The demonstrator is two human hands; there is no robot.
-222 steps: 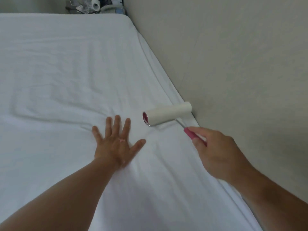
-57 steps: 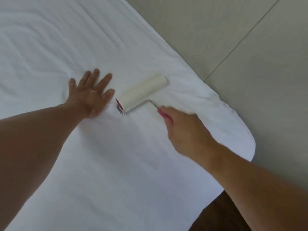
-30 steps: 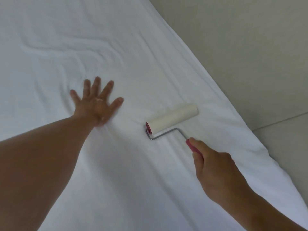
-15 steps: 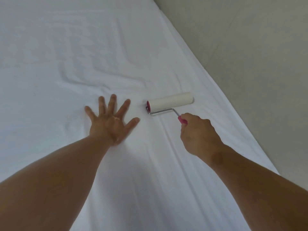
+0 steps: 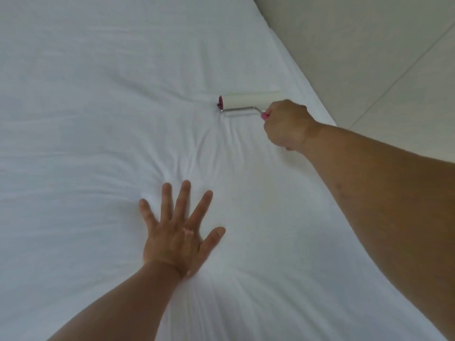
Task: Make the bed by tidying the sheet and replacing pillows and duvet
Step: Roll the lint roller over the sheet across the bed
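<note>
A white sheet covers the whole bed, with creases fanning out between my two hands. My left hand lies flat on it near the middle, fingers spread and straight, pressing the cloth down. My right hand grips the pink handle of a lint roller. The roller's white drum lies on the sheet farther up, close to the bed's right edge, and a thin metal rod joins it to the handle. No pillow or duvet is in view.
A beige wall runs along the bed's right side, with a thin seam line across it. The bed's right edge slants from the top centre down to the right.
My right hand has pushed the lint roller farther up the sheet, away from me. My left hand now sits lower in view, still flat, and new creases show between the hands.
</note>
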